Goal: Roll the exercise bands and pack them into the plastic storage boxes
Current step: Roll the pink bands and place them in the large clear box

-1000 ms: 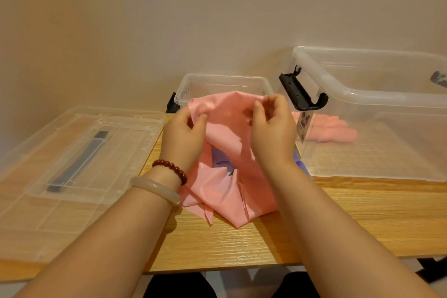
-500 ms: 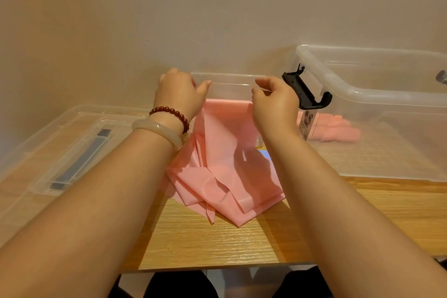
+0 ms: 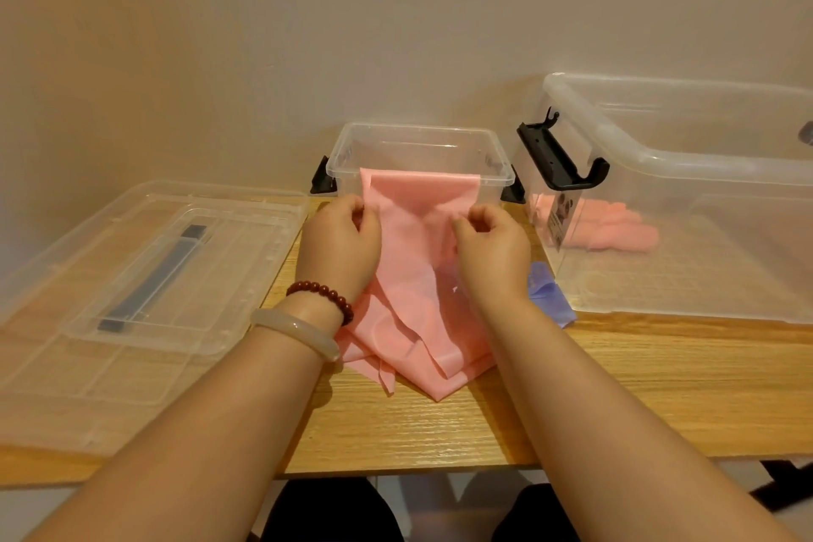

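Pinching the pink band by its two side edges: left hand on the left edge, right hand on the right. Fingers of each curled in, thumb against forefinger with the sheet nipped between.

Lower than half a second ago: then raised level with the rim of the small box, now down in front of its near wall. Spread flat between the two grips, with the top edge lying up against the near rim of that box, where earlier hanging free beneath the knuckles. Bunched in loose folds below the wrists on the tabletop, much as before.

Beside the right forearm, close to the large box, a purple band, showing more than a moment ago. Inside the large box, near its left wall, a rolled pink band, unmoved. To the left, flat on the tabletop, a clear lid with a dark handle. On the left wrist, a string of dark red beads and a pale bangle.
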